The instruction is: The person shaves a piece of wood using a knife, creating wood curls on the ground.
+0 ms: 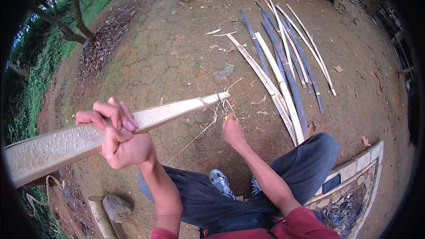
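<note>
Evidently, in the head view I watched remotely, the work stood partway along. The bamboo-like slat (172, 109) ran from the left edge to the frame's centre, clamped in the left hand (121, 139), whose fingers curled over its upper edge. The right hand (233, 131), well apart from the left, was closed around the handle of a knife (220, 102), its blade crossing the slat's narrow tip. I judged that end trimmed only in part, since thin fibres hung there; the wide portion at left looked rough and untouched. Long split strips (282, 86), seemingly cut already, lay fanned at upper right, some pale and smooth, others dark with ringed joints. Wispy, curled shavings (258, 102) littered the dry, cracked brown earth (159, 62) near the centre.
</note>
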Demonstrator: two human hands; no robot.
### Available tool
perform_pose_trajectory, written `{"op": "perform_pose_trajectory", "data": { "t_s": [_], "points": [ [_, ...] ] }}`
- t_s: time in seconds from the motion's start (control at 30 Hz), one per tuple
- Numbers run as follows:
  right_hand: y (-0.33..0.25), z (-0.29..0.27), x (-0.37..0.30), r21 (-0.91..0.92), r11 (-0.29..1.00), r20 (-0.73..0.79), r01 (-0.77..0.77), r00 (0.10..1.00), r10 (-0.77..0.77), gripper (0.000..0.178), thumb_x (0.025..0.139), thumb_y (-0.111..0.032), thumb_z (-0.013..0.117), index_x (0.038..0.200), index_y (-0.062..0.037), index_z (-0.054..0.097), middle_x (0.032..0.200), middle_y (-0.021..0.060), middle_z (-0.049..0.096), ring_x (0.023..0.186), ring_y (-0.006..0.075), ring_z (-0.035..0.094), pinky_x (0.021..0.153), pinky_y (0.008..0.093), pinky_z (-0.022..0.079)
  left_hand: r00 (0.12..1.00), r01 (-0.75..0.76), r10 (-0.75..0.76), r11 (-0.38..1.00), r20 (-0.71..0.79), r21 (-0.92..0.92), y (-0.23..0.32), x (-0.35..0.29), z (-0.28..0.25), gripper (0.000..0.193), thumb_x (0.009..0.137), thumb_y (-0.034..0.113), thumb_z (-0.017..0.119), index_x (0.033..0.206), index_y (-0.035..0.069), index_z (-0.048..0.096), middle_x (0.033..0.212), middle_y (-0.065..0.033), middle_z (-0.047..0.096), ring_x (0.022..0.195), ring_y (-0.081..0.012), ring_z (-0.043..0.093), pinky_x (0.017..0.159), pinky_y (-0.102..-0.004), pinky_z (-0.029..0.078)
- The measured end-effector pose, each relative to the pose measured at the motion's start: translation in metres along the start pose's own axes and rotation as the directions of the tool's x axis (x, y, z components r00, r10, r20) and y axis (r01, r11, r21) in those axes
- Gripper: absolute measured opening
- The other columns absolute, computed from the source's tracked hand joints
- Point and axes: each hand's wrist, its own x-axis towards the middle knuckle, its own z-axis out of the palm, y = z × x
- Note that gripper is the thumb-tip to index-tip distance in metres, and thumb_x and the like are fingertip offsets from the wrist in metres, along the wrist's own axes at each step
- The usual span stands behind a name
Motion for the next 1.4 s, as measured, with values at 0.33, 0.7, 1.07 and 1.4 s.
{"op": "perform_pose_trajectory", "data": {
  "t_s": [0.33, 0.7, 1.07, 1.4],
  "points": [
    [-0.009, 0.001, 0.0, -0.052, 0.998, -0.004, -0.022, 1.0, 0.022, 0.024, 0.091, -0.015, 0.049, 0.106, 0.0027, 0.041, 0.076, 0.0285, 0.062, 0.077, 0.0473, 0.062, 0.069, 0.0561, 0.048, 1.0, 0.004, -0.004, 1.0, 0.0, -0.029, -0.002, 0.006, -0.01, 0.029, 0.058, -0.006, 0.034, 0.085, 0.005, 0.03, 0.065, -0.0048, 0.031, 0.053, -0.0107, 0.03, 0.046, -0.0189, 0.028],
    [-0.02, -0.023, -0.02, 0.04, 0.998, -0.022, 0.048, 0.999, -0.047, 0.025, 0.091, -0.015, 0.047, 0.107, 0.0032, 0.043, 0.067, 0.0234, 0.062, 0.066, 0.0423, 0.063, 0.062, 0.0529, 0.05, 0.99, 0.05, -0.038, 0.995, 0.135, -0.084, -0.006, 0.008, -0.031, 0.011, 0.082, -0.001, 0.033, 0.084, 0.009, 0.03, 0.067, -0.0035, 0.029, 0.056, -0.0104, 0.028, 0.051, -0.0206, 0.026],
    [-0.02, -0.024, -0.018, 0.012, 1.0, 0.02, 0.016, 1.0, -0.016, 0.026, 0.092, -0.014, 0.047, 0.111, 0.004, 0.043, 0.074, 0.025, 0.063, 0.074, 0.0411, 0.065, 0.065, 0.0501, 0.052, 0.998, 0.06, -0.058, 0.997, -0.026, 0.058, 0.001, -0.002, -0.002, 0.023, 0.062, -0.005, 0.035, 0.081, 0.008, 0.029, 0.064, -0.0038, 0.029, 0.055, -0.0109, 0.029, 0.048, -0.0191, 0.026],
    [0.046, 0.014, 0.027, -0.085, 0.994, -0.153, -0.073, 0.986, 0.059, 0.021, 0.091, -0.012, 0.047, 0.106, 0.0024, 0.044, 0.063, 0.0248, 0.06, 0.064, 0.0464, 0.062, 0.058, 0.0539, 0.049, 0.997, 0.016, -0.018, 1.0, 0.069, 0.02, 0.003, -0.008, 0.019, 0.031, 0.055, -0.006, 0.033, 0.083, 0.006, 0.029, 0.064, -0.0051, 0.031, 0.053, -0.0117, 0.031, 0.046, -0.0187, 0.029]
  ]
}}
